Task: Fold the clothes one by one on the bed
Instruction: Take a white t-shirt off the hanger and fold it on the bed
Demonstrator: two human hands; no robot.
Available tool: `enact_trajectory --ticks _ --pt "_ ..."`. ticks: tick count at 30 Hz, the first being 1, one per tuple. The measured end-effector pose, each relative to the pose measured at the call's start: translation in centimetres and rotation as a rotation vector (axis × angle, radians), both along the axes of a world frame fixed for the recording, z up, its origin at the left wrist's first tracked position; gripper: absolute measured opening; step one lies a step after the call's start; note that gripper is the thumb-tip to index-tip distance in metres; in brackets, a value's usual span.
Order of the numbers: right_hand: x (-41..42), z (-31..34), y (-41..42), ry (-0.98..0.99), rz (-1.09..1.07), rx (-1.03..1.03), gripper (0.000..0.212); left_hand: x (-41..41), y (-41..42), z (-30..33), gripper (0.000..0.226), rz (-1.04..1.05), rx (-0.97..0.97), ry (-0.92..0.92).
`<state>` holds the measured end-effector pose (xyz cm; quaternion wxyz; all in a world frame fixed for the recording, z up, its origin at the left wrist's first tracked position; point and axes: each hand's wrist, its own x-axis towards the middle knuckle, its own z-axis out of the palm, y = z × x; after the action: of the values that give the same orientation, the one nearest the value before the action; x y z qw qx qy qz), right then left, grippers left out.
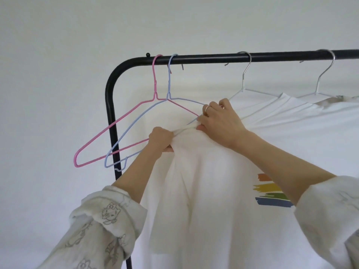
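A white T-shirt [209, 191] with a rainbow-stripe print [270, 191] hangs bunched below a black clothes rail [194, 58]. My left hand [161, 139] is clenched on its gathered neckline at the left. My right hand [219, 121], with a ring on one finger, pinches the same fabric at the right, close to the arm of a pale blue wire hanger [136, 131]. A pink wire hanger [108, 133] hangs bare beside the blue one. The bed is out of view.
Two white hangers [244, 74] [322, 74] further right on the rail carry other white garments [303, 117]. The rail's black upright [111, 113] runs down at left. A plain white wall lies behind.
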<state>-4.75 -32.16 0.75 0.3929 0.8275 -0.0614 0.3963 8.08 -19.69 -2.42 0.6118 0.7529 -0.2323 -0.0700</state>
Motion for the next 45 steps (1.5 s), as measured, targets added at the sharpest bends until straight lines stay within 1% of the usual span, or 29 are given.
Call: enact_trajectory --ticks 2,4,6,7,9,12,16,22,24,27,30,32,37,41,45 --pt "-0.1 0.0 -0.2 -0.026 0.021 -0.021 0.021 0.0 0.0 -0.2 0.015 -0.042 -0.081 0.146" --pt "-0.1 -0.2 -0.5 -0.059 0.046 -0.06 0.02 -0.1 0.3 -0.4 0.015 -0.114 -0.16 0.238" --pt "-0.1 -0.3 -0.7 -0.071 0.056 -0.079 0.023 0.0 0.7 -0.6 0.013 -0.175 -0.213 0.253" --pt "-0.1 -0.3 -0.7 -0.073 0.052 -0.089 0.025 0.1 0.9 -0.8 0.016 -0.196 -0.225 0.242" --pt "0.0 -0.3 -0.8 -0.083 0.06 -0.13 0.026 -0.1 1.1 -1.3 0.019 -0.212 -0.234 0.236" --pt "-0.1 -0.5 -1.5 -0.095 0.115 -0.209 0.024 -0.6 1.0 -1.9 0.023 -0.23 -0.237 0.29" --pt "-0.6 -0.5 -2.4 -0.113 0.145 -0.266 0.037 -0.8 0.5 -2.2 0.03 -0.262 -0.225 0.351" --pt "-0.7 -1.0 -3.4 -0.136 0.189 -0.39 0.037 -0.9 -0.3 -2.8 0.04 -0.297 -0.199 0.469" --pt "-0.7 -0.9 -3.7 -0.141 0.192 -0.404 0.038 -1.1 -0.5 -2.8 0.036 -0.279 -0.225 0.503" --pt "-0.7 -1.1 -4.1 -0.148 0.198 -0.415 0.038 -1.5 -0.6 -3.1 0.022 -0.247 -0.294 0.606" --pt "-0.5 -1.1 -4.0 -0.159 0.212 -0.412 0.036 -1.2 -0.4 -3.6 0.019 -0.213 -0.378 0.744" --pt "-0.4 -1.1 -3.8 -0.172 0.22 -0.395 0.035 -1.0 -0.5 -3.8 0.02 -0.211 -0.409 0.788" --pt "-0.3 -0.9 -3.6 -0.16 0.278 -0.319 0.034 -1.5 -0.2 -4.4 0.024 -0.262 -0.544 0.79" --pt "-0.5 -0.6 -3.7 -0.12 0.304 -0.268 0.035 -2.0 0.2 -4.8 0.033 -0.337 -0.622 0.749" --pt "-0.9 -0.4 -3.7 -0.082 0.291 -0.225 0.033 -2.4 0.4 -5.0 0.027 -0.344 -0.639 0.711"
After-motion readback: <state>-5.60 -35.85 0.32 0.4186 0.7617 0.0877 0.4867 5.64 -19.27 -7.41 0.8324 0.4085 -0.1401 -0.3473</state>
